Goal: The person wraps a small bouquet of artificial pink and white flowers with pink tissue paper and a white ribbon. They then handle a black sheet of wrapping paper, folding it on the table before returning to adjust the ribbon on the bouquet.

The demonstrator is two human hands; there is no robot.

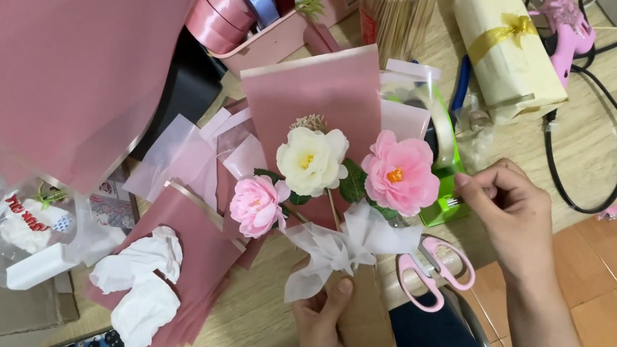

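My left hand (323, 328) grips the lower stem end of a small bouquet, wrapped in a brown paper sleeve (370, 332) and white tissue (338, 248). The bouquet has a cream flower (312, 159), a large pink flower (401, 173) and a smaller pink flower (257, 203) with green leaves. A dusty-pink wrapping sheet (321, 93) stands behind the flowers. My right hand (507, 209) is pinched at a green tape dispenser (445, 195) just right of the large pink flower. Pink-handled scissors (433, 269) lie below that hand.
A big pink sheet (58, 35) covers the upper left. Ribbon rolls (227, 8) sit in a pink tray, beside a jar of wooden sticks (393, 1). A cream gift box (506, 44), pink glue gun (566, 29) and black cable (571, 182) lie right. Crumpled white tissue (142, 287) lies lower left.
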